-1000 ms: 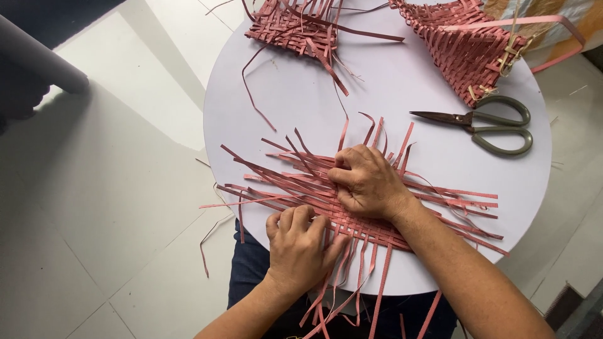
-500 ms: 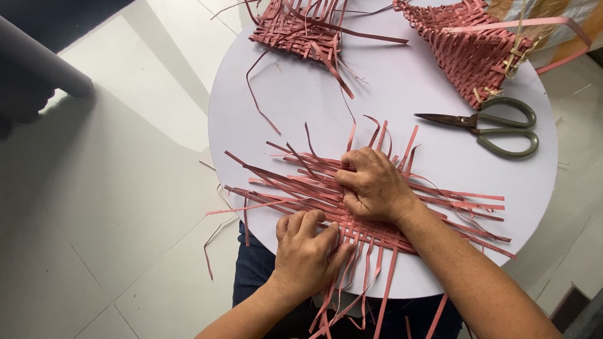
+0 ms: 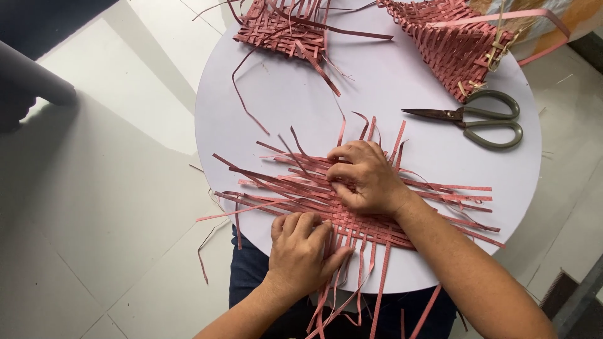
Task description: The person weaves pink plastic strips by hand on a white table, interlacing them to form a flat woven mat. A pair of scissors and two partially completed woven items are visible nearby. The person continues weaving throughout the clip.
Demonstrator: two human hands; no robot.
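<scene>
A flat mat of woven pink strips (image 3: 301, 188) lies on the near half of a round white table (image 3: 389, 113), loose strip ends sticking out on all sides. My left hand (image 3: 304, 251) presses flat on the mat's near edge, fingers together over the strips that hang off the table. My right hand (image 3: 361, 176) rests on the mat's middle with fingers curled, the fingertips pinching at strips on its left side.
Scissors (image 3: 474, 118) with grey-green handles lie at the right of the table. Two other woven pink pieces sit at the far edge, one at centre (image 3: 282, 25) and one at right (image 3: 452, 44). Loose strips (image 3: 207, 251) lie on the white tiled floor.
Both hands have stayed on the mat with small finger movements. The view has shifted slightly.
</scene>
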